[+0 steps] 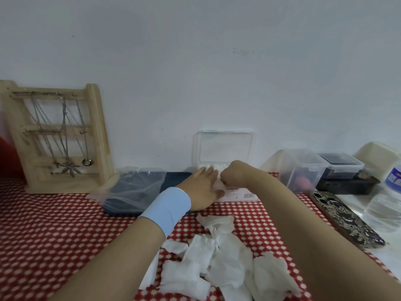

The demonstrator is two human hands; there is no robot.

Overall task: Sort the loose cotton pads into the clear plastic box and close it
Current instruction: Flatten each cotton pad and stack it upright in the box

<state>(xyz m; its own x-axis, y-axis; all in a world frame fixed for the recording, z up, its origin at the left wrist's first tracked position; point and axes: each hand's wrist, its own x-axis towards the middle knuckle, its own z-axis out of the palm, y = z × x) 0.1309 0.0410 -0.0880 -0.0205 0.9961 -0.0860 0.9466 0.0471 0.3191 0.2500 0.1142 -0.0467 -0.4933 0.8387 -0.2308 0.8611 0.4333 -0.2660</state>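
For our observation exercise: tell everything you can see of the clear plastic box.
The clear plastic box is a low, see-through tray whose hinged lid stands open, upright against the wall. It sits on the red checked cloth, a barcode label on its front. White pads show inside. Both hands, left and right, rest on it.

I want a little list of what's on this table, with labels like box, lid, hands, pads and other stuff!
box: clear plastic box by the wall, some cotton pads already inside
lid: lid open, standing upright against the wall
left hand: left hand flat, resting on the box
right hand: right hand closed in a fist, pressing pads into the box
loose pads: pile of loose cotton pads on the red checked cloth, nearer than the box
other stuff: wooden necklace stand, phone, water bottle
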